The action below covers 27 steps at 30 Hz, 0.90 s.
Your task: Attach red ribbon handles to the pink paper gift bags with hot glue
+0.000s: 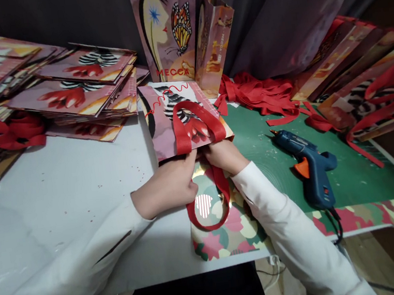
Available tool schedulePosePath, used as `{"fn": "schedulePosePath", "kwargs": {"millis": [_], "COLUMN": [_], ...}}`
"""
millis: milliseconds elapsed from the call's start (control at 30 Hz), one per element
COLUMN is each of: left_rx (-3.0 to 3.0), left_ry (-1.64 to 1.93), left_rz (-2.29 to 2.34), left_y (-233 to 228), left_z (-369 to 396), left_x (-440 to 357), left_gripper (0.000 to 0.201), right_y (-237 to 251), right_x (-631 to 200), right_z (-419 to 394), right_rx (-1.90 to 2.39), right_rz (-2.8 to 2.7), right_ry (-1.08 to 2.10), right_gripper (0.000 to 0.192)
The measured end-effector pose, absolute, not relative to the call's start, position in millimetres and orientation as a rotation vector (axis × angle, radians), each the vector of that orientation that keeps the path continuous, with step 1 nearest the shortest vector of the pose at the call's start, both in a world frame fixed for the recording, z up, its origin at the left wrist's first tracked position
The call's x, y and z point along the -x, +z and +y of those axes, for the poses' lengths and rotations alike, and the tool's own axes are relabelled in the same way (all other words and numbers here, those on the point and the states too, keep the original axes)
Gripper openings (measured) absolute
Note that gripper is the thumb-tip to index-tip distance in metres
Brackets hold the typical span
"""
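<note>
A paper gift bag (164, 135) with a striped, floral print lies flat in front of me, its mouth towards me. One red ribbon handle (197, 111) loops up over its printed face, and a second red loop (211, 224) hangs towards me over a camouflage-patterned sheet (227, 236). My left hand (167, 183) is at the left of the bag's mouth, index finger stretched to the rim by the ribbon's end, the others curled. My right hand (225, 155) is closed at the right of the rim, its fingertips hidden in or under the edge.
A blue glue gun (307, 166) with an orange trigger lies on the green mat (268, 157) to the right. Red ribbons (255, 93) heap behind it. Flat bags (76, 98) are stacked at left; an upright bag (170, 34) stands behind, and handled bags (359, 76) at right.
</note>
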State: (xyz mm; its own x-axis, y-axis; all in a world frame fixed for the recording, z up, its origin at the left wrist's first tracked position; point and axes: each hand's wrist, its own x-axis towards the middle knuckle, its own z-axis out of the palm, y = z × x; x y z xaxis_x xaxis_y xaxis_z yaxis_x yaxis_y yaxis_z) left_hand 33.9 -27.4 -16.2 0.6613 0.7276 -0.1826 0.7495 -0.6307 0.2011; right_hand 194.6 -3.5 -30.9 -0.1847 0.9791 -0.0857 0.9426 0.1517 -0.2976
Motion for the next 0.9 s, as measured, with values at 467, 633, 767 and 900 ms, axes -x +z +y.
{"fn": "schedulePosePath", "kwargs": {"millis": [467, 633, 767, 900], "left_rx": [-2.582, -2.616, -2.617, -2.589], "left_ry": [-0.058, -0.009, -0.021, -0.017], "left_rz": [1.215, 1.203, 1.215, 1.206], "left_y": [-22, -27, -28, -26], "left_z": [-30, -31, -31, -30], "left_x": [-34, -32, -32, -32], "left_gripper": [0.071, 0.072, 0.07, 0.068], "right_y": [-6, -6, -3, -11], "right_x": [-264, -269, -270, -261], "right_z": [-44, -42, -39, -39], "right_rx": [1.148, 1.196, 1.339, 1.391], "right_rz": [-1.518, -1.439, -1.419, -1.517], "right_ry": [1.597, 1.527, 1.362, 1.25], "right_gripper": [0.028, 0.028, 0.026, 0.022]}}
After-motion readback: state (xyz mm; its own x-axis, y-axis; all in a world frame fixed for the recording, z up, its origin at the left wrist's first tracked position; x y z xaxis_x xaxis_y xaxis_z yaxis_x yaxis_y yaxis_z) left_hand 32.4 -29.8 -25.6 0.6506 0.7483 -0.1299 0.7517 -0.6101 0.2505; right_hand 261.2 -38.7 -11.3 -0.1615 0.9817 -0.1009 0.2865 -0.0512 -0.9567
